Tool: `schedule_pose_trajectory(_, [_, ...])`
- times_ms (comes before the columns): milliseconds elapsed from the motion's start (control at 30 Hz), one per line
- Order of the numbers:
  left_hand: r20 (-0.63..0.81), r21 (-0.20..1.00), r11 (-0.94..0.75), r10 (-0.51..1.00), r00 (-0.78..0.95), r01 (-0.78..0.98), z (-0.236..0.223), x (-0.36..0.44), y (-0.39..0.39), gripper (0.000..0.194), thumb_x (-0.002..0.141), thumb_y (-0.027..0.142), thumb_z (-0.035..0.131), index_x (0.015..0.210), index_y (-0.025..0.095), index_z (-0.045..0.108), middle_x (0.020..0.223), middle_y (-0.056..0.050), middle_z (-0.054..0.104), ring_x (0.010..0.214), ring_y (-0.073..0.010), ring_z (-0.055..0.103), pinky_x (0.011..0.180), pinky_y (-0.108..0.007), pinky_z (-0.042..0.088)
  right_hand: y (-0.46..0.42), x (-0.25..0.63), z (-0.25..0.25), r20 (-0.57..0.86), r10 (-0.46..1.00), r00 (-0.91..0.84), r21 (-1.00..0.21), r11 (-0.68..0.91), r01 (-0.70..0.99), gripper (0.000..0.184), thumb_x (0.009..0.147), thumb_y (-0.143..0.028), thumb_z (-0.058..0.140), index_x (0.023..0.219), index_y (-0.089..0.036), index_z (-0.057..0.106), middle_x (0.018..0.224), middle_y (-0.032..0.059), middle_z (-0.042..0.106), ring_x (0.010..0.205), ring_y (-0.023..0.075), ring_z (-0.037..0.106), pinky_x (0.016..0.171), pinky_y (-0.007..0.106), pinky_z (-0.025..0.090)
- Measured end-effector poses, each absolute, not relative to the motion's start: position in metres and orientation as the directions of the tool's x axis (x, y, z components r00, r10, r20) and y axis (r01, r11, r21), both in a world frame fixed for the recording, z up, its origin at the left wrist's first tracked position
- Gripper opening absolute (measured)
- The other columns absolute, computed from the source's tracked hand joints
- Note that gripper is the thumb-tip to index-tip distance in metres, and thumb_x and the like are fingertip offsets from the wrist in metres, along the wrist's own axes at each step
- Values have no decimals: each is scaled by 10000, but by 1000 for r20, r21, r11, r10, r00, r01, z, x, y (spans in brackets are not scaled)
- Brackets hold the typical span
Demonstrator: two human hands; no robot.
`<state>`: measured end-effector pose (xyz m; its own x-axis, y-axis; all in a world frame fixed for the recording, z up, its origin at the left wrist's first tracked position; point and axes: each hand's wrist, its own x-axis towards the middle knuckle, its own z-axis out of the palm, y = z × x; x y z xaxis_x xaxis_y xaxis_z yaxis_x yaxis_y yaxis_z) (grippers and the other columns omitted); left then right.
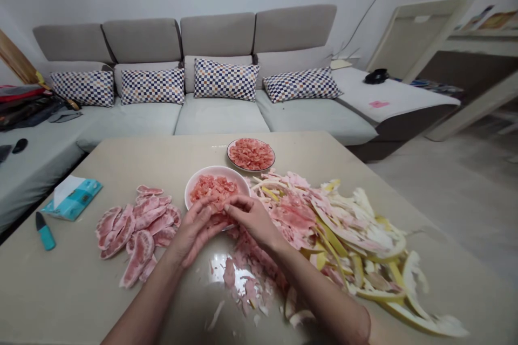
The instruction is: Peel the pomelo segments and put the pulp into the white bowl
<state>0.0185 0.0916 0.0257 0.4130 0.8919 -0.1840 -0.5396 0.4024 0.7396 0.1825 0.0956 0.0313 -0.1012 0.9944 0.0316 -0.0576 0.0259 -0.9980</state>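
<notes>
Over the near rim of a white bowl (190,183), my hands are close together. My left hand (196,232) holds a piece of pink pomelo flesh (217,219), partly hidden by the fingers. Thumb and fingers of my right hand (254,221) pinch at the same piece from the other side. Loose pomelo pulp (212,187) lies in the bowl. To the left is a pile of pomelo segments (143,221), some with pale membrane on. A big heap of pomelo peel and membrane (343,232) spreads to the right.
Behind the bowl stands a dark-rimmed plate (229,157) heaped with pomelo pulp. A blue tissue pack (76,200) and a knife with a teal handle (46,234) lie at the table's left. Membrane scraps (246,285) litter the near side. A grey sofa (220,113) stands beyond.
</notes>
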Motion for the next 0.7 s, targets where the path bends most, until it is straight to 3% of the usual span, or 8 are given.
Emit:
schedule_pose_trajectory(267, [-244, 731, 415, 900, 361, -541, 23, 15, 92, 323, 768, 87, 696, 1069, 147, 592, 992, -67, 694, 908, -142, 671, 900, -277, 525, 90, 181, 38, 81, 996, -28, -986, 84, 144, 118, 755, -244, 595, 731, -158, 672, 625, -10, 603, 565, 116, 511, 549, 229, 402])
schedule_pose_trajectory(467, [-197, 703, 440, 875, 441, -559, 26, 13, 87, 325, 770, 44, 665, 1073, 140, 599, 807, -20, 658, 761, -103, 646, 775, -240, 548, 92, 186, 35, 26, 1000, 0, -998, 26, 62, 132, 738, -282, 612, 714, -160, 655, 659, -4, 623, 598, 127, 538, 577, 240, 401])
schedule_pose_trajectory(700, [-165, 629, 473, 857, 488, -617, 24, 11, 89, 326, 749, 41, 658, 1053, 145, 605, 858, -45, 661, 718, -108, 625, 718, -251, 541, 96, 189, 30, -56, 998, -3, -998, -56, -42, 131, 705, -298, 651, 684, -168, 647, 610, -28, 596, 534, 104, 484, 530, 228, 357])
